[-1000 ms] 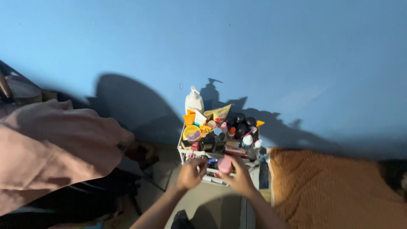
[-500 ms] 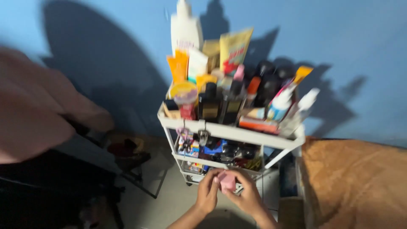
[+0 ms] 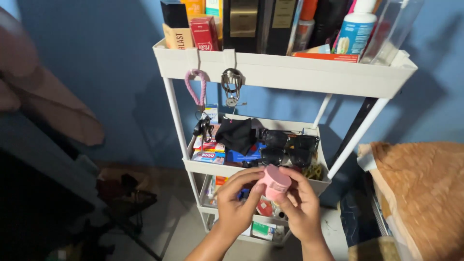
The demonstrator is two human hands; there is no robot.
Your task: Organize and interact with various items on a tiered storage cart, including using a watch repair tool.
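Before the white cart's middle shelf (image 3: 251, 170), a small pink round jar (image 3: 275, 181) sits between both hands. It looks light, rigid and smooth, probably plastic, so best gripped around its side wall and lid rim. Left hand (image 3: 236, 203) curls its fingertips onto the lid edge; right hand (image 3: 302, 208) wraps the body from beside and below, fingers closed on it.

Middle shelf (image 3: 251, 170) is packed — sunglasses (image 3: 290, 149), black cloth (image 3: 237, 135), boxes (image 3: 208, 150) — so I only see open room left of the cart, above bare floor (image 3: 179, 212).
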